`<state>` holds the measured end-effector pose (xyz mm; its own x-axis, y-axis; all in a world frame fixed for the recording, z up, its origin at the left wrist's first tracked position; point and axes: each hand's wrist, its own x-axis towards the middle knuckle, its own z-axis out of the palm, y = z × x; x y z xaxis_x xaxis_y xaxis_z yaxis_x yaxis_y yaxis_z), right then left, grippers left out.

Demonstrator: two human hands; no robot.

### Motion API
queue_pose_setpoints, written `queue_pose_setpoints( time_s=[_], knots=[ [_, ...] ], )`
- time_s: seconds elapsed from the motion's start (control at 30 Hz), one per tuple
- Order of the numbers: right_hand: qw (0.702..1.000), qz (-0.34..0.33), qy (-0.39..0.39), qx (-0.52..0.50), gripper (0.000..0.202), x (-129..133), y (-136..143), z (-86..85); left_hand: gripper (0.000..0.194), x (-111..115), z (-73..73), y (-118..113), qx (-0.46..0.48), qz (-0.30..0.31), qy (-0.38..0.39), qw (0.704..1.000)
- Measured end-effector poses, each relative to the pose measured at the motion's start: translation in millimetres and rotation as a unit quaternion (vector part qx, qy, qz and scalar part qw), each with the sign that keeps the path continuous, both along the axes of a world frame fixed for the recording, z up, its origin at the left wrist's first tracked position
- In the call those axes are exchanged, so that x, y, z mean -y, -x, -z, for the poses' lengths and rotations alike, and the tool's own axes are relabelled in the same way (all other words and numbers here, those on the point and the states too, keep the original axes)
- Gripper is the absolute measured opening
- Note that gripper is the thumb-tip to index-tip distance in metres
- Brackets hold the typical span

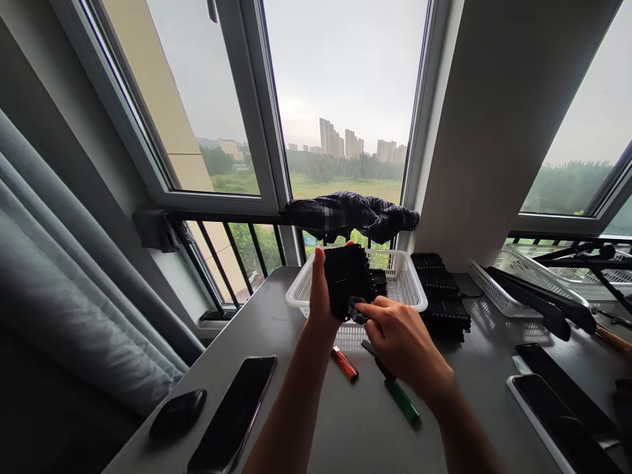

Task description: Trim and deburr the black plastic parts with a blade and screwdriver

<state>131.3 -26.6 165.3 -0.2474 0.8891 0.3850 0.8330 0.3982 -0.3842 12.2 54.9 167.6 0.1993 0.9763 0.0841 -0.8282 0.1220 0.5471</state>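
Observation:
My left hand (320,299) grips a black, roughly square plastic panel (347,275) with toothed edges, its thumb along the left side. My right hand (401,330) presses a small dark grey crumpled wad (357,311), perhaps cloth, against the panel's lower right corner with its fingertips. Both hands are above the near rim of a white plastic basket (413,289), which has another black toothed piece (378,282) inside. Beneath the hands, a red lighter (345,364) lies on the table beside a green-handled tool (402,401) with a dark blade, partly covered by my right hand.
Black toothed panels (438,289) are stacked right of the basket. Farther right stand more white baskets (498,296) with long black parts (543,299). Phones (563,421) lie at the right; another phone (237,411) and a black mouse (178,413) are at the left. A window rises behind.

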Motion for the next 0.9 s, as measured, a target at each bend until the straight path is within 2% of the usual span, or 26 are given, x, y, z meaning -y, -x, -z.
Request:
queue_pose_setpoints(
  time_s=[0.1,0.2,0.3,0.43,0.6,0.7,0.9],
  knots=[
    [0.997,0.009,-0.012,-0.077,0.034,-2,-7,-0.1,0.058,4,0.4,-4,-0.018,0.019,-0.004,1.0],
    [0.974,0.039,-0.059,-0.217,0.036,-5,-17,-0.7,0.058,10,3.6,-14,-0.032,0.037,-0.011,0.999],
    [0.957,0.024,-0.07,-0.282,0.044,-6,-22,-0.7,0.058,15,8.2,-24,-0.054,0.097,-0.019,0.994],
    [0.975,-0.002,-0.038,-0.219,0.051,-8,-19,1.0,0.066,16,14.5,-31,-0.052,0.169,-0.025,0.984],
    [0.991,0.015,-0.02,-0.131,0.053,-8,-15,1.3,0.072,11,18.0,-27,-0.06,0.192,-0.019,0.979],
    [0.997,0.013,-0.006,-0.074,0.053,-5,-13,0.7,0.069,8,15.6,-22,-0.058,0.169,-0.022,0.984],
    [0.999,-0.047,0.012,-0.006,0.048,2,1,1.6,0.067,3,4.2,-1,-0.073,0.096,-0.032,0.992]
  ],
)
